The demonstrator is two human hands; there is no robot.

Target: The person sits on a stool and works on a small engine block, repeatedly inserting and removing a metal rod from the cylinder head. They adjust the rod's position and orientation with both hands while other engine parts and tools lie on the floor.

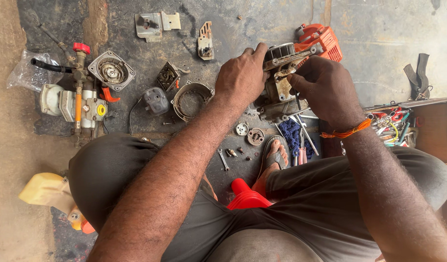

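The left hand (pixel 242 77) is closed on the top of the small engine block (pixel 281 92), which stands on the dark floor (pixel 379 34). The right hand (pixel 325 87) pinches a thin screwdriver (pixel 297 99) against the block's side. A round cover (pixel 192 99) and small gears (pixel 249 133) lie just beside; a toolbox (pixel 434 126) stands at the right.

The right hand (pixel 325 87) hides the handle of the tool it grips, the left hand (pixel 242 77) covers the small engine's (pixel 280 92) near side, and the toolbox (pixel 434 126) runs off the right edge.
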